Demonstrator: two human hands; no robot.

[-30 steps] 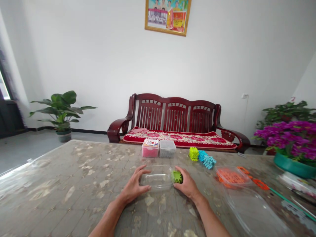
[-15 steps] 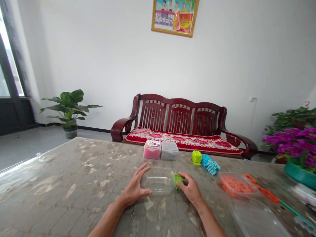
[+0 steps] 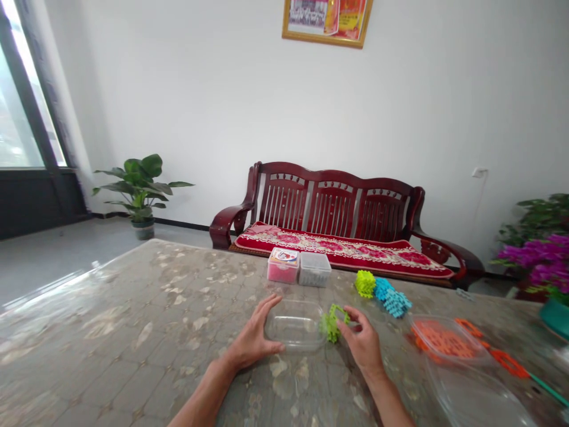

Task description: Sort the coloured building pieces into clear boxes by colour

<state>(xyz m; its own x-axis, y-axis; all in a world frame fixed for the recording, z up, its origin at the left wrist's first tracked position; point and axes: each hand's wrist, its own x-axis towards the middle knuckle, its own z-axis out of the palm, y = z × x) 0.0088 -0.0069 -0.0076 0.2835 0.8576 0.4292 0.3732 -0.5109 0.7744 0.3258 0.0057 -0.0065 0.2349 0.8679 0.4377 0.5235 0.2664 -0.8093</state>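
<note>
Stretching across the lower view, a grey-brown patterned surface (image 3: 133, 338) faces a dark red wooden bench (image 3: 333, 204) with a flowered red cover, against a white wall. A potted plant (image 3: 144, 184) stands on the floor beyond the surface's far left corner. Near the far edge sit a pink box (image 3: 283, 271) and a grey box (image 3: 315, 276), then a yellow-green block (image 3: 365, 284) and a blue cluster (image 3: 393, 296). Towards the right edge is a tub of orange pieces (image 3: 447, 341).

Between the hands, towards the middle of the near edge, lies a clear container (image 3: 296, 344). The left hand (image 3: 253, 335) is spread wide around its left end; contact is unclear. The right hand (image 3: 362, 341) pinches lime-green toy pieces (image 3: 332, 326) between thumb and fingers, by the container's right end.

The pink box's lid bears a colourful label, its writing too small to read.
</note>
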